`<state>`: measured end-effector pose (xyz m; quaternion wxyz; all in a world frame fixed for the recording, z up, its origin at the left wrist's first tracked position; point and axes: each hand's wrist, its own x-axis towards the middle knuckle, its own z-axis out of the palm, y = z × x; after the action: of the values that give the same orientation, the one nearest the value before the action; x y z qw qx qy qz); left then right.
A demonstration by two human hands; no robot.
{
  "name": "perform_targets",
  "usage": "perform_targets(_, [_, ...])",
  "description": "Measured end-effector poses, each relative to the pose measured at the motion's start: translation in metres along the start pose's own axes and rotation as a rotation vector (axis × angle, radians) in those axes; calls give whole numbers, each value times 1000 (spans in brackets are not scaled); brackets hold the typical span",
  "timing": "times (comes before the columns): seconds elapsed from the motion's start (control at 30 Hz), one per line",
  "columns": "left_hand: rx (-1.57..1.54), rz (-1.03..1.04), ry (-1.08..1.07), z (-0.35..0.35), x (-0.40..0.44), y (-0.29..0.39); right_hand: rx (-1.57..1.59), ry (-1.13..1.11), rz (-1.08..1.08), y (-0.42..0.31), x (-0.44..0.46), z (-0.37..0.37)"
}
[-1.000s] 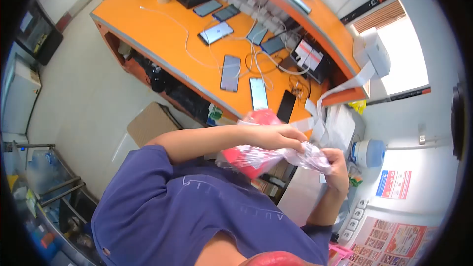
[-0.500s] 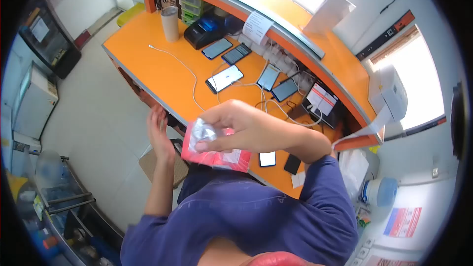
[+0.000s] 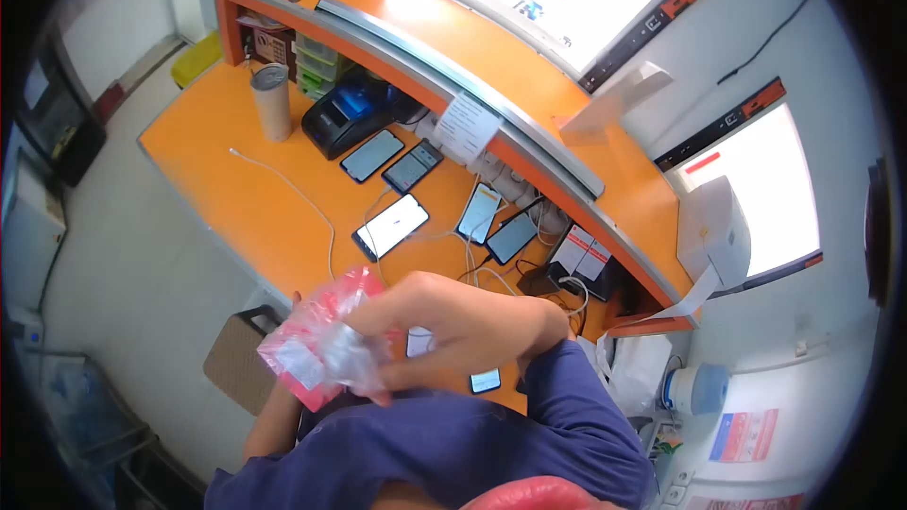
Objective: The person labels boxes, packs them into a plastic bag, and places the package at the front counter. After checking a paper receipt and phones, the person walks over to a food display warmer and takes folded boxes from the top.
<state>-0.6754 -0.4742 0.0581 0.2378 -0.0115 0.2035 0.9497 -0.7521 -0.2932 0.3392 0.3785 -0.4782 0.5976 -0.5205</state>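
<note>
In the head view, the package [image 3: 307,331], a red box in clear plastic with a white label, is left of centre in the lower half of the frame. It is held up in front of the near edge of the counter [image 3: 189,165]. The right hand [image 3: 435,326] crosses from the right and is closed on the gathered plastic [image 3: 351,356] at the package's near face. The left hand [image 3: 297,298] is mostly behind the package. Only a bit of finger shows at its upper left edge, so I cannot tell whether it grips, supports or merely touches.

The likeliest trouble is a drop: if the left hand bears little, the weight hangs on crumpled film, which could slip through the fingers or tear. The package would then probably fall toward the chair [image 3: 236,359] at lower left or the floor [image 3: 151,264]. Pulling hard on the film could also split it or crease the box.

At centre, a phone [image 3: 419,340] lies partly hidden by the right hand, and a lit phone [image 3: 390,227] lies above it. A low swing of the right forearm could knock either, or snag the white cable [image 3: 300,194] and drag what it is joined to.
</note>
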Motion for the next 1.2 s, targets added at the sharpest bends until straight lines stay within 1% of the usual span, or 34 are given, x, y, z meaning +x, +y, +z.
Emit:
perform_targets(0.03, [-19, -31, -32, -6, 11, 15, 162, 53, 24, -4, 9, -6])
perform_targets(0.13, [-101, -116, -129, -26, 46, 58, 4, 34, 88, 1, 35, -39])
perform_targets(0.23, [-225, -188, -225, -41, 81, 91, -165, 61, 299, -13, 59, -68])
perform_targets(0.33, [-368, -245, -315, -50, 111, 118, -259, 174, 378, -30, 76, -91])
perform_targets(0.43, [-488, -309, -416, -49, 138, 140, -376, 335, 534, -61, 77, -109])
perform_targets(0.47, [-526, -333, -451, -47, 148, 145, -421, 462, 481, -67, 76, -112])
perform_targets(0.53, [-600, -401, -535, -37, 165, 151, -411, 845, 448, -83, 68, -112])
perform_targets(0.57, [-634, -435, -577, -30, 175, 154, -425, 1020, 386, -92, 64, -112])
perform_targets(0.63, [-687, -513, -671, -9, 192, 160, -496, 1212, 240, -118, 58, -128])
perform_targets(0.7, [-730, -579, -758, 14, 209, 165, -568, 1288, 153, -144, 54, -145])
perform_targets(0.8, [-741, -652, -858, 47, 232, 178, -629, 1314, 97, -179, 52, -174])
perform_targets(0.87, [-703, -669, -885, 64, 249, 187, -649, 1306, 86, -195, 53, -194])
perform_targets(0.93, [-600, -676, -888, 83, 268, 197, -663, 1301, 85, -205, 54, -214])
perform_targets(1.0, [-475, -687, -880, 102, 288, 203, -665, 1305, 90, -209, 56, -235])
perform_targets(1.1, [-427, -583, -923, 114, 316, 192, -655, 1326, 92, -204, 58, -272])
perform_targets(1.13, [-433, -583, -898, 117, 323, 187, -645, 1324, 97, -197, 59, -284])
perform_targets(1.2, [-445, -583, -849, 119, 334, 180, -691, 1515, 72, -182, 66, -304])
